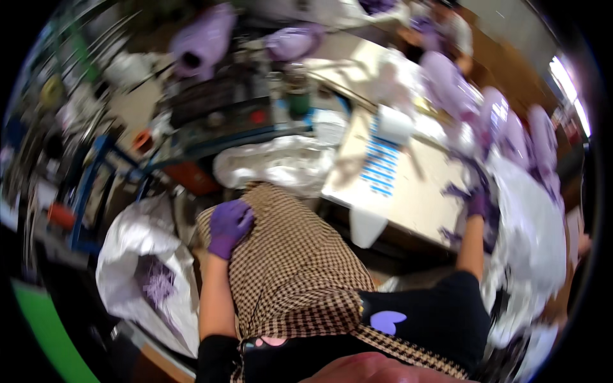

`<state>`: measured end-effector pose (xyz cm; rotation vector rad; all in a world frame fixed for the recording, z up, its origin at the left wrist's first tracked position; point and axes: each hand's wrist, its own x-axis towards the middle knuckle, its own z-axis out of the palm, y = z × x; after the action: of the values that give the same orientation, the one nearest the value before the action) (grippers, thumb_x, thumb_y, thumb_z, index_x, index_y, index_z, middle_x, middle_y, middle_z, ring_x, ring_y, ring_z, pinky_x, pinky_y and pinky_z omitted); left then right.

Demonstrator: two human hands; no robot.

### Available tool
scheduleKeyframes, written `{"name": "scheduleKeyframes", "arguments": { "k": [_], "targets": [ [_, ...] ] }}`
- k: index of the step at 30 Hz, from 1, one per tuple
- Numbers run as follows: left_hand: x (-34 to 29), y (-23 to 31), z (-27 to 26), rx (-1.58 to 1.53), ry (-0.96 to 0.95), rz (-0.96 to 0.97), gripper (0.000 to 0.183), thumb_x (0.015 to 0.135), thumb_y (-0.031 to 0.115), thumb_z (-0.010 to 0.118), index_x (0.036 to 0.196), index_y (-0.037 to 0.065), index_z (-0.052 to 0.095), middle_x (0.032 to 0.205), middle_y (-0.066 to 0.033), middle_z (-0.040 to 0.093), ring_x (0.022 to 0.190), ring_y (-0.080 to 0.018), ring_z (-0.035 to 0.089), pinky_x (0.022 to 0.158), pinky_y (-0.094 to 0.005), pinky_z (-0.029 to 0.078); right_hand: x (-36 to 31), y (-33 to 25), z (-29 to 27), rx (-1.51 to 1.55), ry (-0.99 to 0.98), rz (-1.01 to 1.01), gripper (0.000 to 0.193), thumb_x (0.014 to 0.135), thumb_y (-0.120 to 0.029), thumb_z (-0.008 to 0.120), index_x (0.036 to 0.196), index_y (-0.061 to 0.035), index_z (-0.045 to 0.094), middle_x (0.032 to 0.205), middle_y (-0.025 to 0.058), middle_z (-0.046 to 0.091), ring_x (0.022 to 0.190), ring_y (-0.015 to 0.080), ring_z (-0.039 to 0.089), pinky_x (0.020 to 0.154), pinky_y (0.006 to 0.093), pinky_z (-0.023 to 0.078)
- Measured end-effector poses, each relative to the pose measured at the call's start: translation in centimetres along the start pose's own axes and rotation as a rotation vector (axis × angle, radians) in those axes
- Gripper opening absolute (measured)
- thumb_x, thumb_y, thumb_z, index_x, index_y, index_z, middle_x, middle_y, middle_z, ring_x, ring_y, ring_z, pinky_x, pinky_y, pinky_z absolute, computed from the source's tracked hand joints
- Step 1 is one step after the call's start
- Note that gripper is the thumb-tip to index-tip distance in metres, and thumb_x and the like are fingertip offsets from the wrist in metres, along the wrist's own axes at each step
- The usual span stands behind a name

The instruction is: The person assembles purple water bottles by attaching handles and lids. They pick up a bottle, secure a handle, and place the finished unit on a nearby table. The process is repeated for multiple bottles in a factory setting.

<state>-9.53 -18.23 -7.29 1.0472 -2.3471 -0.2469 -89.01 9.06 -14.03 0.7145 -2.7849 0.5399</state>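
My left hand (231, 225), in a purple glove, rests on the brown-and-black checked apron (294, 249) over my lap. Its fingers are curled in, and nothing sticks out of them. Out to the right, my right hand (477, 199), gloved in purple too, reaches beside a large white plastic bag (530, 217). Dark purple thin, branching pieces (461, 191) lie around it by the table edge. Blur hides the right fingers, so I cannot make out whether they grip any of these.
A pale table (421, 185) holds a sheet with blue-striped labels (382, 163). At left stands an open white sack (118, 274) with light purple scraps (159, 284). Glossy lilac bags (495, 118) line the far right. Another person (447, 32) works at the back. Dark machinery (217, 115) stands ahead.
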Motion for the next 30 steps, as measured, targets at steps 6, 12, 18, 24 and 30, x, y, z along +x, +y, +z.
{"name": "scheduleKeyframes", "arguments": {
  "k": [6, 12, 18, 24, 30],
  "targets": [
    [0.5, -0.2, 1.0, 0.049, 0.047, 0.044, 0.019, 0.087, 0.027, 0.070, 0.094, 0.009, 0.072, 0.097, -0.0091, 0.072, 0.089, -0.0289, 0.068, 0.082, -0.0404, 0.053, 2.1, 0.3, 2.5, 1.022, 0.242, -0.254, 0.024, 0.101, -0.013, 0.056, 0.121, -0.0029, 0.064, 0.108, 0.0067, 0.068, 0.090, 0.0119, 0.063, 0.080, 0.0246, 0.052],
    [0.0, 0.0, 1.0, 0.081, 0.064, 0.008, 0.020, 0.088, 0.029, 0.069, 0.098, 0.012, 0.071, 0.099, -0.0057, 0.073, 0.088, -0.0272, 0.068, 0.081, -0.0394, 0.053, -5.9, -14.1, 4.4, 1.777, -0.260, -0.260, 0.030, 0.096, -0.002, 0.063, 0.126, -0.0005, 0.061, 0.110, 0.0071, 0.067, 0.095, 0.0167, 0.064, 0.089, 0.0316, 0.052],
    [1.8, 0.0, -0.2, -0.322, 0.234, -0.070, 0.031, 0.089, 0.024, 0.072, 0.115, 0.006, 0.068, 0.113, -0.0128, 0.071, 0.097, -0.0300, 0.070, 0.087, -0.0381, 0.055, -11.4, -21.8, -1.4, 0.963, 0.267, -0.667, 0.016, 0.095, 0.001, 0.060, 0.109, 0.0021, 0.066, 0.103, 0.0089, 0.066, 0.092, 0.0182, 0.063, 0.082, 0.0335, 0.052],
    [16.2, -1.6, -5.4, -0.661, 0.683, -0.116, 0.055, 0.093, 0.027, 0.072, 0.138, 0.003, 0.053, 0.131, -0.0237, 0.061, 0.118, -0.0362, 0.061, 0.098, -0.0404, 0.049, -24.0, -30.5, -2.3, 1.083, 0.009, -0.710, 0.029, 0.091, 0.011, 0.055, 0.115, 0.0009, 0.067, 0.106, 0.0123, 0.069, 0.099, 0.0228, 0.067, 0.087, 0.0340, 0.055],
    [30.7, -0.4, -10.0, -0.538, 0.694, -0.581, 0.080, 0.086, 0.048, 0.074, 0.146, 0.005, 0.042, 0.148, -0.0288, 0.041, 0.132, -0.0413, 0.047, 0.107, -0.0483, 0.039, -37.2, -36.7, -4.4, 1.223, -0.274, -1.281, 0.021, 0.092, -0.019, 0.064, 0.108, -0.0076, 0.069, 0.098, 0.0148, 0.067, 0.093, 0.0375, 0.064, 0.090, 0.0501, 0.050]
  ]
}}
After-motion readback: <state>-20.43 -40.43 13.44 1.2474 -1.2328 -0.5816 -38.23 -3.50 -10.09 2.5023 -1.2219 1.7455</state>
